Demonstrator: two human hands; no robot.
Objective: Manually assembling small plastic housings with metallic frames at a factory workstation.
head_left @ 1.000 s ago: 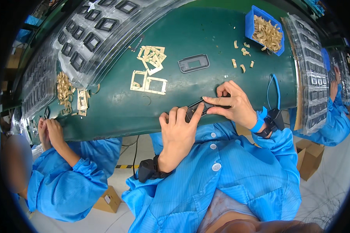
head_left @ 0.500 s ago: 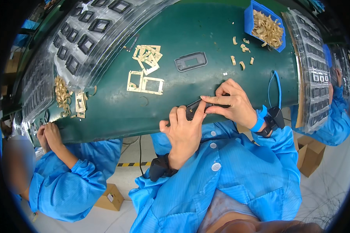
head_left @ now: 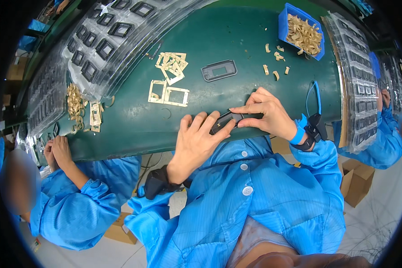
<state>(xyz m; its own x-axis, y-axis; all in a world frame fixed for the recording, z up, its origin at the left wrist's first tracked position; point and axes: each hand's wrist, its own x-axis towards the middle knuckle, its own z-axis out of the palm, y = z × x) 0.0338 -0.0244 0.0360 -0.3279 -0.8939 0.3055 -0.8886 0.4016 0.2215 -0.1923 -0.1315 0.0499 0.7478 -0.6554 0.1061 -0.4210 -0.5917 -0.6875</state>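
Note:
A small black plastic frame [head_left: 228,119] is held between both hands at the table's near edge. Its left end lies in my left hand [head_left: 198,137], with the thumb along the near side and the fingers along the far side. My right hand [head_left: 270,115] pinches the right end between thumb and fingers, which partly cover it. A grey plastic frame with a rectangular opening [head_left: 215,77] lies flat beyond my hands. To its left are several cream adhesive-backed paper frames [head_left: 177,105], some overlapping.
A blue bin [head_left: 283,22] of tan curled strips stands at the far right, with loose strips [head_left: 276,76] near it. Clear trays [head_left: 140,33] of black frames are stacked far left; more trays [head_left: 359,89] stand right. A co-worker's hands [head_left: 60,152] work at left.
My left hand has shifted left and turned, its fingers now along the sides of the black frame, uncovering more of its top. My right hand keeps its pinch nearly in place.

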